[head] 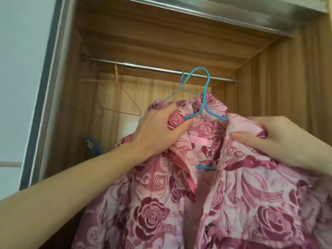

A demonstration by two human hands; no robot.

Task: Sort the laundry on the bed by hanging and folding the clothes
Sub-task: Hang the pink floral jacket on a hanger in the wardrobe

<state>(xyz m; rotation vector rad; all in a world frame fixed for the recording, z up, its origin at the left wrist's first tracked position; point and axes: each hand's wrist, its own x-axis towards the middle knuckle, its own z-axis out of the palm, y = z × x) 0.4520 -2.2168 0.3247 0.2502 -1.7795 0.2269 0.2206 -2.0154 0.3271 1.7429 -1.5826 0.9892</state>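
Hands, 2 [158, 130] [276, 141], gripping 1 shirt [233, 203], 3 hangers [204, 97]

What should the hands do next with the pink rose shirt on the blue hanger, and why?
Probably lift the blue hanger so its hook catches the metal rod. The hook appears just in front of the rod, not clearly over it, while the left hand and right hand grip the pink rose shirt at its shoulders.

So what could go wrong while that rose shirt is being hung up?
1. The blue wire hanger has its hook in front of the metal wardrobe rail, seemingly not yet over it; a miss could drop it.
2. Both hands, left and right, bunch the pink rose-patterned shirt at the collar; it may slide off.
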